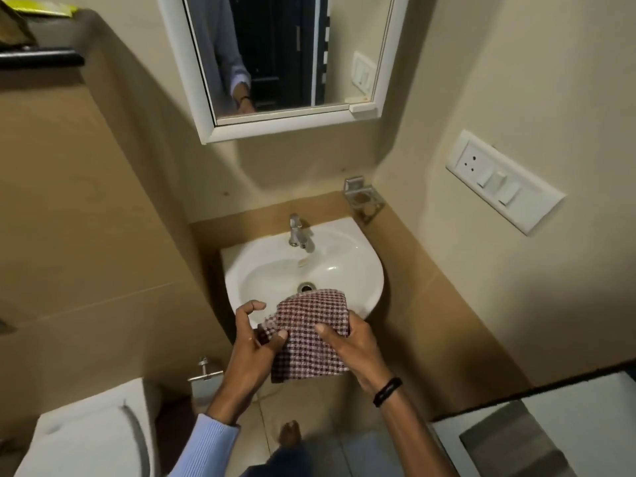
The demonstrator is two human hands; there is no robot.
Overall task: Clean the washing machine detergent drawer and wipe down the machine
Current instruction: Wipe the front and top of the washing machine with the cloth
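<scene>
The checked cloth [303, 352] is held at lower centre over the front rim of the basin [261, 273], likely for wetting. The left hand [251, 346] pinches its edge; the right hand [358, 346] clasps the other side.

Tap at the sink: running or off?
Off, it seems: no stream falls from the tap into the basin.

A woven checked cloth [306, 333], a glossy white ceramic basin [358, 266], a shiny metal tap [297, 232].
</scene>
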